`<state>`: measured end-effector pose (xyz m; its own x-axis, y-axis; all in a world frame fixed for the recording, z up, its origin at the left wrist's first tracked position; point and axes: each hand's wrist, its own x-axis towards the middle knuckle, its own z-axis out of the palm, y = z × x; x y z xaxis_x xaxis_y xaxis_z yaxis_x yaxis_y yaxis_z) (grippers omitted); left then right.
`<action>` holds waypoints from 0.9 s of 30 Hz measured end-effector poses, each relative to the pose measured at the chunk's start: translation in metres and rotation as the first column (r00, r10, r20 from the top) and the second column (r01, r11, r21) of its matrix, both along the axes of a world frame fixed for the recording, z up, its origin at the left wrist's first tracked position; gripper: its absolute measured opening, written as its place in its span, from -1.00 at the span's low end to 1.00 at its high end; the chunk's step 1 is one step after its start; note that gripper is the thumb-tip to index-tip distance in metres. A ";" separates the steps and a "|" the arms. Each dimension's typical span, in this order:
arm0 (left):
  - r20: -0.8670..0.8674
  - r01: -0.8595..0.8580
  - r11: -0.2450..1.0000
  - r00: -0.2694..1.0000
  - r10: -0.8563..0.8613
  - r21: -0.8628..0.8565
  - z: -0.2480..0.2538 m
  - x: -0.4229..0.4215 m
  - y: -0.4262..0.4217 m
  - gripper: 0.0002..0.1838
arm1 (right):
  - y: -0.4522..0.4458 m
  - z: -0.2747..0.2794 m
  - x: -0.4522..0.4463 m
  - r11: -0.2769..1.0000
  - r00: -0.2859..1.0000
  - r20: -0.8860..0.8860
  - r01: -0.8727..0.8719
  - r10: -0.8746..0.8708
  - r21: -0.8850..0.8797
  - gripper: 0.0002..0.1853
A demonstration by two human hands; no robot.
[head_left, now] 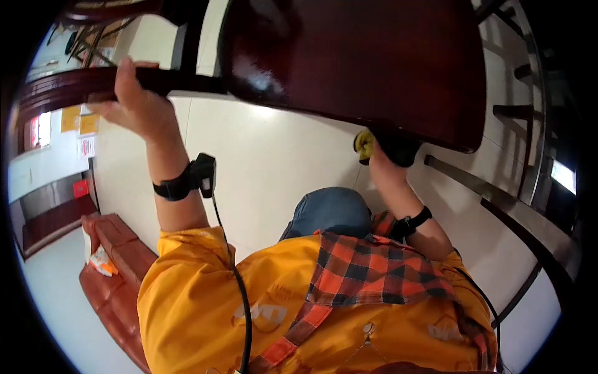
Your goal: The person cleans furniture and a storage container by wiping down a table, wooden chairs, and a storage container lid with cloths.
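Head cam: your left hand (142, 109) wraps the rail (50, 90) left of the seat (367, 62) — right hand (387, 171) is by the yellowish cloth (362, 147) at the seat's near edge, fingers hidden, can't tell. Looks like bracing; next move needs a firm left hold.

Glossy dark-red wooden chair (374, 68), crumpled yellow cloth (362, 147) at its seat's near edge

At ten o'clock the left hand (144, 111) grips a dark wooden rail (53, 89). A glossy chair seat (367, 65) fills one o'clock; between two and three, the right hand (384, 166) holds a yellow-and-black cloth (363, 147) by its edge. A reddish-brown sofa (128, 240) sits at eight.
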<state>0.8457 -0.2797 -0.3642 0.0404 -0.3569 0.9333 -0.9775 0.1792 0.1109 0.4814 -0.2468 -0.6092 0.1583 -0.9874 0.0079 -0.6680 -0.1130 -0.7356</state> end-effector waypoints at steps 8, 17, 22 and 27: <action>0.033 -0.007 1.000 0.999 0.007 -0.020 0.013 -0.039 0.000 -0.71 | -0.044 0.025 0.122 0.811 0.705 -0.537 -0.582 0.464 -0.063 -0.62; -0.541 0.313 0.934 0.762 -0.356 -0.175 0.011 -0.058 -0.011 -0.58 | -0.070 0.029 0.169 0.797 0.878 -0.186 -0.479 0.441 -0.368 -0.62; -0.537 0.376 0.907 0.733 -0.417 -0.192 0.009 -0.058 -0.008 -0.58 | -0.066 0.031 0.077 0.849 0.873 -0.229 -0.477 0.430 -0.225 -0.59; -0.547 0.346 0.894 0.707 -0.449 -0.286 0.011 -0.068 -0.013 -0.55 | -0.047 0.039 -0.010 0.884 0.791 -0.495 -0.459 0.359 -0.093 -0.55</action>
